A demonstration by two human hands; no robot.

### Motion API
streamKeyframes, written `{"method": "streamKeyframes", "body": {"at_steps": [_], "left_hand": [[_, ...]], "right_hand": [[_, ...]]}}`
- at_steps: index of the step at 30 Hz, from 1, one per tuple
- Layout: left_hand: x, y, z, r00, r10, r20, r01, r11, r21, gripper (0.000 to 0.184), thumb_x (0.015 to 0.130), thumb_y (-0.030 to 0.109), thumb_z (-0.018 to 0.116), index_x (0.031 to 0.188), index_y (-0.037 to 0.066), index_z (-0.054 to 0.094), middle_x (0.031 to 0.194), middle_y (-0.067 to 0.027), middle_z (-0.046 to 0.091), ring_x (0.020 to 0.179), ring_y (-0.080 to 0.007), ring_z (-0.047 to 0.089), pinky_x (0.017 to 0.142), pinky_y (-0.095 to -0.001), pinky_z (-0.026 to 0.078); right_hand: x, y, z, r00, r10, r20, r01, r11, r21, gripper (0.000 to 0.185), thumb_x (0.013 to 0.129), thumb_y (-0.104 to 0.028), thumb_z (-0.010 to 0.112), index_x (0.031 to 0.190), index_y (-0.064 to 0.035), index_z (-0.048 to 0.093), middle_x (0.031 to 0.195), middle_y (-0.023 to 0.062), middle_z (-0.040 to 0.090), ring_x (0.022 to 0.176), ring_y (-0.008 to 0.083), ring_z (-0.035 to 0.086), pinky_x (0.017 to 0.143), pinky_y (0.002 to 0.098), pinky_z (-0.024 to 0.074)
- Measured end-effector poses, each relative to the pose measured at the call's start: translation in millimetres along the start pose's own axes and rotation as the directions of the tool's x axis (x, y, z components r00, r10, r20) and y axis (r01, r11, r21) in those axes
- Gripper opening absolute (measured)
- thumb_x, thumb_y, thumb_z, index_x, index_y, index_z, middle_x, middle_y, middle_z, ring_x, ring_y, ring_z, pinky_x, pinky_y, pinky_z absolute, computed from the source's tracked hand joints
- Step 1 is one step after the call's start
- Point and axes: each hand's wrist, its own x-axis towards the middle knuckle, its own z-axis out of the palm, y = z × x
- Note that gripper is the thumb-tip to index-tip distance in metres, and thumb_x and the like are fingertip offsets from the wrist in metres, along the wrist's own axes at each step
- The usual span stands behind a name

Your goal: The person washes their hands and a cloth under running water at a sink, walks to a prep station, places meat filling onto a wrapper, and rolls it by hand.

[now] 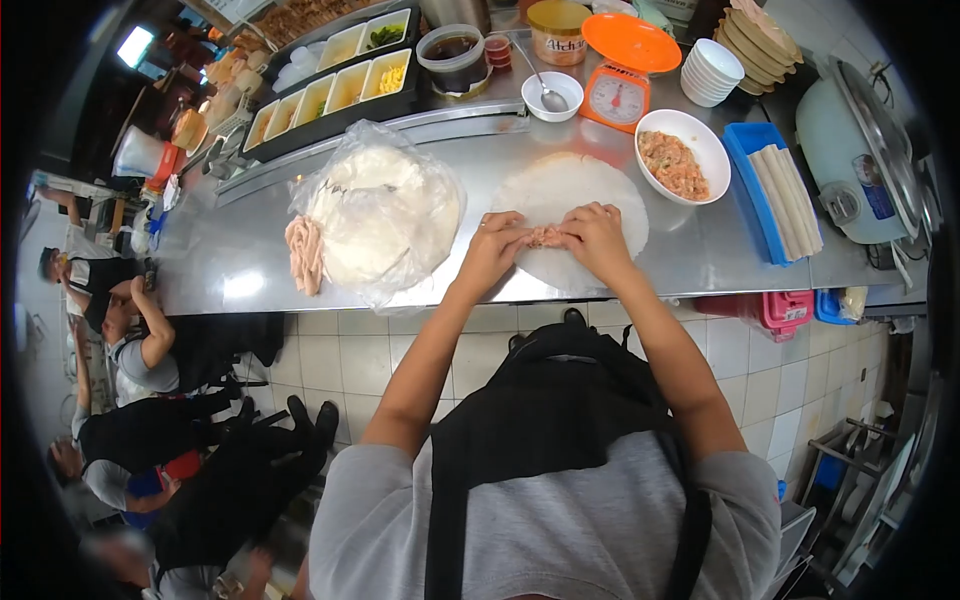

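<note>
A round white wrapper sheet (580,190) lies flat on the steel counter in front of me. Across its lower part runs a short strip of pinkish ground meat filling (546,237). My left hand (493,248) has its fingers closed at the left end of the strip, and my right hand (600,240) is closed at the right end. Fingers cover both ends of the meat. To the left, a pile of round wrappers (375,215) sits in clear plastic. A white bowl of ground meat filling (682,157) stands to the upper right of the sheet.
An orange scale (616,98) and a small bowl with a spoon (552,97) are behind. Finished-looking rolls (785,200) lie in a blue tray (745,145) at right. A twisted pale bundle (303,255) is beside the plastic. Several people are at left.
</note>
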Motion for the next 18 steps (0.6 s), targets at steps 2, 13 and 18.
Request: {"method": "streamKeyframes", "body": {"at_steps": [2,13,18], "left_hand": [[0.8,0.8,6.1,0.996,-0.055,0.071,0.059,0.997,-0.056,0.021,0.071,0.011,0.073,0.09,0.002,0.069,0.11,-0.0132,0.06,0.103,-0.0291,0.054,0.085,-0.0378,0.045],[23.6,16.9,10.9,0.982,-0.051,0.183,0.095,0.965,-0.243,0.078,0.065,0.011,0.079,0.134,0.007,0.042,0.113,-0.0169,0.059,0.099,-0.0324,0.058,0.088,-0.0374,0.046],[32.1,12.6,12.9,0.923,-0.176,0.343,0.305,0.877,-0.37,0.081,0.063,0.011,0.08,0.135,0.007,0.042,0.109,-0.0161,0.061,0.1,-0.0311,0.059,0.082,-0.037,0.048]], "right_hand": [[7.1,-9.5,6.5,0.998,0.014,0.063,-0.01,0.998,-0.059,0.016,0.076,-0.023,0.067,0.084,-0.0102,0.071,0.09,0.0016,0.063,0.094,0.0209,0.053,0.092,0.0465,0.0298],[12.6,-12.4,-4.2,0.998,0.047,0.034,-0.043,0.993,-0.108,0.014,0.075,-0.025,0.067,0.081,-0.0133,0.071,0.087,0.0021,0.062,0.094,0.0201,0.053,0.096,0.0482,0.0266],[5.4,-9.8,-16.5,0.988,0.153,0.002,-0.153,0.985,0.079,0.018,0.07,-0.021,0.071,0.086,-0.0117,0.07,0.085,0.0019,0.061,0.093,0.0202,0.053,0.095,0.0468,0.0278]]}}
